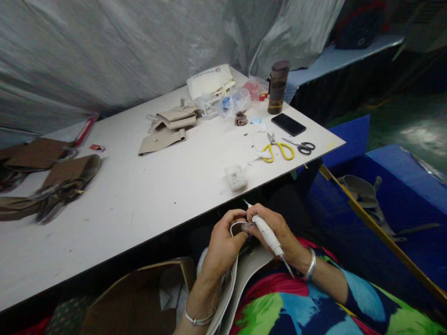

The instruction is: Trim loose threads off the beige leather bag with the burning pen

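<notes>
Both hands work in my lap, just below the white table's near edge. My left hand is closed in a pinch on a thin white strap of a white shoe upper that lies across my lap. My right hand is closed around a white pen-like tool with a metal tip at each end. One tip points up toward the table, the other down past my wrist. The fingers of both hands meet at the strap.
On the table lie yellow-handled scissors, black scissors, a black phone, a brown bottle, a small clear box of tiny parts, beige uppers and brown uppers. A blue bin with soles stands at right.
</notes>
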### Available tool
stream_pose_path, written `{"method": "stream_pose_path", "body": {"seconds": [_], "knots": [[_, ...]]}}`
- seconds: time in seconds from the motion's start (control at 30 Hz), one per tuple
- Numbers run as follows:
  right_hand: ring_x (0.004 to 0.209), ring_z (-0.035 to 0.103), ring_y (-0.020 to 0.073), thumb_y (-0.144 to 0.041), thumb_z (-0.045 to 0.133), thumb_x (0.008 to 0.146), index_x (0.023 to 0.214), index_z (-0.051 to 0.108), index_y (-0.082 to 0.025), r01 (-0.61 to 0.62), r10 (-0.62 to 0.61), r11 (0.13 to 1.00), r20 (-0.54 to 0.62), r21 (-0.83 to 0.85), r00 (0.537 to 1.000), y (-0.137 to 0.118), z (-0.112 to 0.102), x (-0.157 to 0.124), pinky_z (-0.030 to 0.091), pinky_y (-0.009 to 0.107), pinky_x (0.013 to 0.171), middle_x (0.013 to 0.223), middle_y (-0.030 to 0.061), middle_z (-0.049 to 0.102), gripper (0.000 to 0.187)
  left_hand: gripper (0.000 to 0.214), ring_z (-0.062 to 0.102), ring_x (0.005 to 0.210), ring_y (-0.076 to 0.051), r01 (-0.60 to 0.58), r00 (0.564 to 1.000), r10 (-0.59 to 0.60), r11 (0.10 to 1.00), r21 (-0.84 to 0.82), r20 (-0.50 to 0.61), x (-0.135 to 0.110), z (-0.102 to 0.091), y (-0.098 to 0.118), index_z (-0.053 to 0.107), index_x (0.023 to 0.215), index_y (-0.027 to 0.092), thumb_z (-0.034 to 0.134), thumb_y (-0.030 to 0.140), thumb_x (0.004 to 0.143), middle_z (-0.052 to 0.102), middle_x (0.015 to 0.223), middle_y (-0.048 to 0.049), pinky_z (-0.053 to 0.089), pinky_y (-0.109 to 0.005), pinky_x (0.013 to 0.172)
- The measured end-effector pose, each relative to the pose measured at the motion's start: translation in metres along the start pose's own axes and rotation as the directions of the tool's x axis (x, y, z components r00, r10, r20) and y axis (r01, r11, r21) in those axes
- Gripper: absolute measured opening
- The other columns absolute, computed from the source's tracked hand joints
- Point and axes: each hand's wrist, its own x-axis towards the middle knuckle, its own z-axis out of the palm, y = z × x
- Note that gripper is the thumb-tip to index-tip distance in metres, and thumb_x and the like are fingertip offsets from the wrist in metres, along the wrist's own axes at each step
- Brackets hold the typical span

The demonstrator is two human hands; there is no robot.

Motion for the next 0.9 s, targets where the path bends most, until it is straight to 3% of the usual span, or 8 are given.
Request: {"method": "stream_pose_path", "body": {"seconds": [0.23,0.4,0.53,0.63,0.7,0.8,0.9], "knots": [[0.086,0.057,0.0178,-0.021,0.065,0.102,0.109,0.058,-0.024,0.158,-0.152,0.963,0.045,-0.22,0.987,-0.009,-0.004,0.001,0.038,0.03,0.079,0.096,-0.0001,0.063,0.011,0.038,0.066,0.078,-0.016,0.03,0.999,-0.031,0.995,-0.095,-0.011,0.001,0.0,0.001,0.069,0.107,0.017,0.076,0.013,0.07,0.076,0.088,-0.0001,0.049,-0.025,0.075],[0.086,0.059,0.019,-0.017,0.065,0.101,0.108,0.058,-0.022,0.169,-0.153,0.956,0.084,-0.24,0.985,-0.014,-0.006,0.003,0.041,0.03,0.08,0.096,0.0018,0.065,0.011,0.041,0.063,0.073,-0.014,0.062,0.998,-0.063,0.986,-0.152,-0.006,0.0,0.004,-0.004,0.068,0.108,0.017,0.077,0.013,0.068,0.074,0.083,0.0013,0.047,-0.023,0.069],[0.085,0.06,0.0171,-0.015,0.064,0.1,0.104,0.058,-0.021,0.157,-0.142,0.967,0.086,-0.201,0.986,-0.013,-0.007,0.002,0.042,0.028,0.079,0.093,0.0007,0.065,0.01,0.042,0.07,0.091,-0.02,0.041,0.998,-0.038,0.996,-0.078,0.048,0.003,0.002,-0.004,0.07,0.113,0.018,0.075,0.013,0.071,0.078,0.101,-0.0042,0.053,-0.029,0.084],[0.084,0.06,0.0156,-0.016,0.062,0.102,0.102,0.057,-0.022,0.108,-0.101,0.979,0.049,-0.174,0.994,-0.013,-0.007,0.002,0.041,0.026,0.078,0.093,0.0,0.064,0.008,0.036,0.069,0.111,-0.026,-0.041,0.998,0.037,0.995,0.089,0.045,-0.003,-0.018,0.007,0.073,0.116,0.02,0.074,0.021,0.081,0.076,0.118,-0.0081,0.053,-0.039,0.101],[0.079,0.059,0.0142,-0.018,0.061,0.103,0.101,0.056,-0.022,0.065,-0.059,0.982,0.036,-0.177,0.998,-0.013,-0.007,0.003,0.04,0.025,0.075,0.089,-0.0011,0.063,0.007,0.036,0.067,0.117,-0.028,-0.119,0.989,0.139,0.957,0.264,-0.057,-0.02,-0.042,0.021,0.073,0.121,0.022,0.073,0.027,0.085,0.074,0.125,-0.0088,0.05,-0.044,0.108],[0.072,0.058,0.012,-0.022,0.063,0.102,0.098,0.057,-0.023,-0.001,0.006,0.983,0.028,-0.182,1.0,-0.014,-0.007,0.006,0.038,0.023,0.068,0.083,-0.0038,0.063,0.008,0.034,0.068,0.115,-0.027,-0.194,0.926,0.326,0.844,0.5,-0.19,-0.068,-0.076,0.041,0.073,0.124,0.03,0.072,0.031,0.09,0.072,0.132,-0.0068,0.056,-0.045,0.103],[0.069,0.056,0.0116,-0.023,0.065,0.101,0.098,0.058,-0.023,-0.029,0.032,0.978,0.01,-0.206,0.999,-0.015,-0.007,0.011,0.036,0.023,0.065,0.081,-0.0045,0.063,0.008,0.026,0.073,0.105,-0.03,-0.384,0.851,0.518,0.727,0.57,-0.088,-0.12,-0.094,0.049,0.078,0.116,0.036,0.07,0.037,0.091,0.078,0.119,-0.0051,0.066,-0.042,0.084]]}}
